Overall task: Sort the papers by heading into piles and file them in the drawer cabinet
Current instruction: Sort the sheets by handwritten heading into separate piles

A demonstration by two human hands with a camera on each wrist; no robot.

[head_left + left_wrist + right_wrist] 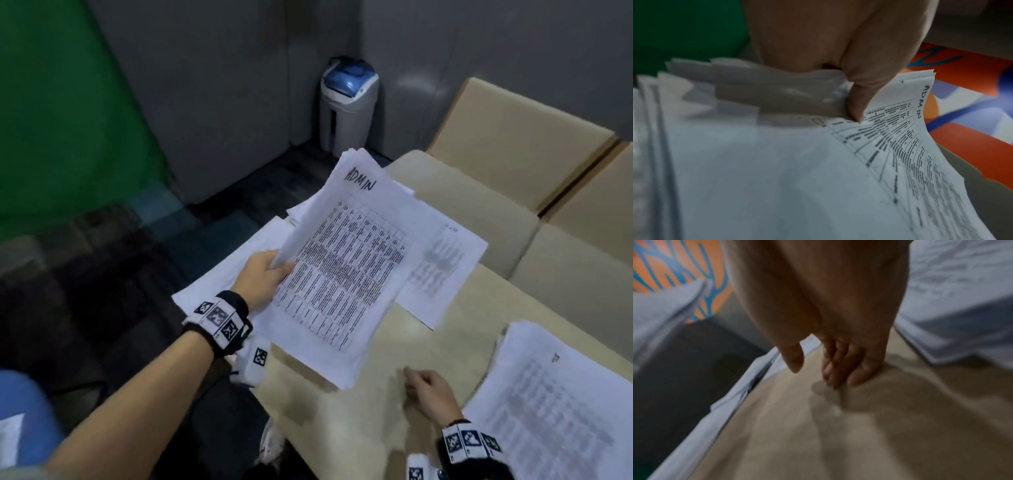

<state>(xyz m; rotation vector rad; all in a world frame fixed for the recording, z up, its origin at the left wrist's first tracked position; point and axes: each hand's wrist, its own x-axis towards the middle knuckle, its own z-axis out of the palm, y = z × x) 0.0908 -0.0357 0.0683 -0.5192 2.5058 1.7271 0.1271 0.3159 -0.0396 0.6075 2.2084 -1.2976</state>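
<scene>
Papers first: my left hand grips the ADMIN stack by its left edge, thumb on top, fingers curled under, w/ the whole sheaf held above the beige table. Left wrist view confirms it: thumb pressed on the top sheet near the handwritten "ADMIN" heading, lower sheets fanned out unevenly. Top sheet is a printed table w/ dense text.

My right hand holds nothing; it's low over the bare tabletop, fingers loosely curled, tips at or just above the surface; can't tell which, that view is blurred.

Other piles on the table: one single sheet lies flat just right of the held stack, more loose sheets lie under my left hand at the table's left edge, and a thick pile sits at lower right, heading unreadable.

Bkgd: blue-lidded waste bin in the corner, beige chairs behind the table. No drawer cabinet in view.
</scene>
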